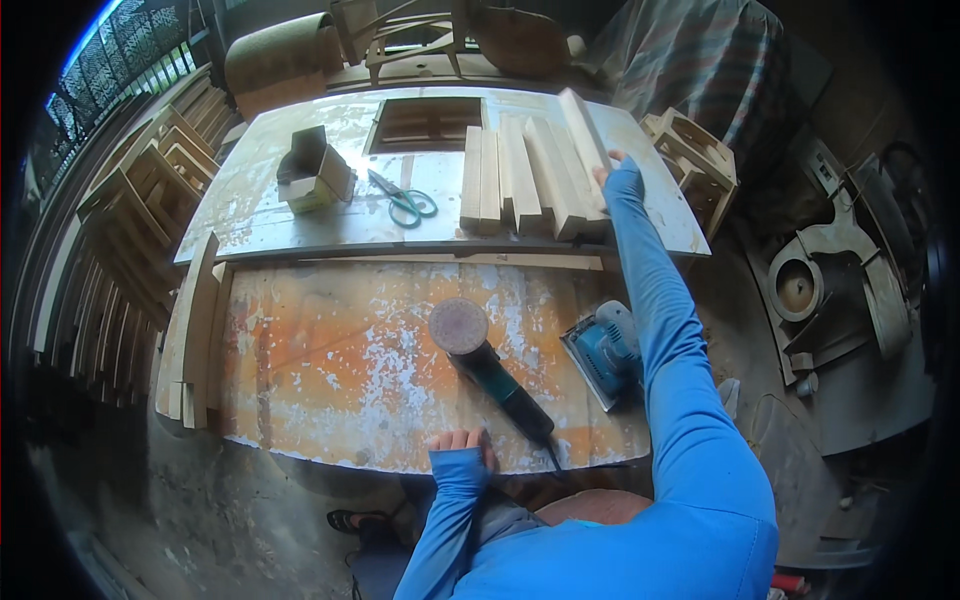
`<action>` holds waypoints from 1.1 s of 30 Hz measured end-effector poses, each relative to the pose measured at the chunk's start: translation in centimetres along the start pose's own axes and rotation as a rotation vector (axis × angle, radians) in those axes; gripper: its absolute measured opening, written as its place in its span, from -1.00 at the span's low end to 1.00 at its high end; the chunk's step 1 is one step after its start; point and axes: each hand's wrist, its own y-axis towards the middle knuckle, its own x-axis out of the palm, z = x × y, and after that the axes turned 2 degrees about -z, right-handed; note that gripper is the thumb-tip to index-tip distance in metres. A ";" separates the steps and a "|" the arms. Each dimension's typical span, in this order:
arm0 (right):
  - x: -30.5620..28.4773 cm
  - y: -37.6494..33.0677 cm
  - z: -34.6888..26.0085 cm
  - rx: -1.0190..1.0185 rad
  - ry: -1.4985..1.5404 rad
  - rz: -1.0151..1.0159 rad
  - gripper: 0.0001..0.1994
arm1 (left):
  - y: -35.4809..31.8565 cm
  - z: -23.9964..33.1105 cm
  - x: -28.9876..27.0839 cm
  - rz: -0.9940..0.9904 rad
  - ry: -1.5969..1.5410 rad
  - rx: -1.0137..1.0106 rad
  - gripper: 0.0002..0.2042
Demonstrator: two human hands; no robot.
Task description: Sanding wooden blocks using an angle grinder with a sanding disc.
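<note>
Plank (586, 135): one, pale bare wood, long and flat with square-cut ends. It sat tilted at the right end of a row of like boards on the far, whitish part of the counter (300, 220). Its long axis ran away from me, far end leaning a little left, near end toward my wrist.

My right hand (612, 172): reached far out in a blue sleeve, closed on the near part of the plank; the fingers were mostly hidden behind the wood.

My left hand (462, 440): rested on the near edge of the counter, fingers curled together over the rim, holding nothing.

Boards (510, 180): about five beside the plank, same pale wood, lying side by side, touching, long axes also running away from me.

Grinder (490, 365): one, dark green body, round brown disc facing up, lying on the orange, flaked near part of the counter, just beyond my left hand.

Sander (603, 352): one, blue, flat pad, just right of the grinder, partly under my right arm.

Scissors (405, 200): one pair, green handles, on the far part, left of the boards.

Box (315, 170): one, small, wooden, left of the scissors.

Strips (195, 330): a few long wooden ones along the left edge of the counter; count unclear.
</note>
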 end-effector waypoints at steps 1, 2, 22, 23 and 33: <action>-0.8 0.6 1.5 -0.013 -0.153 0.031 -0.45 | 0.0 0.1 0.0 -0.010 0.004 0.003 -0.67; -1.1 1.3 2.7 -0.027 -0.301 0.062 -0.46 | 0.1 0.1 0.0 -0.017 0.013 0.005 -0.67; 10.0 -6.3 -9.1 -0.089 -0.719 -0.375 -0.37 | 0.3 0.5 0.3 -0.034 0.066 0.018 -0.71; 9.8 -6.6 -8.7 -0.200 -0.741 -0.314 -0.57 | 0.2 0.4 0.3 -0.026 0.068 0.011 -0.71; 15.6 -4.2 -5.9 0.039 -0.724 -0.176 -0.43 | -0.5 -0.2 -0.2 0.000 0.112 -0.015 -0.71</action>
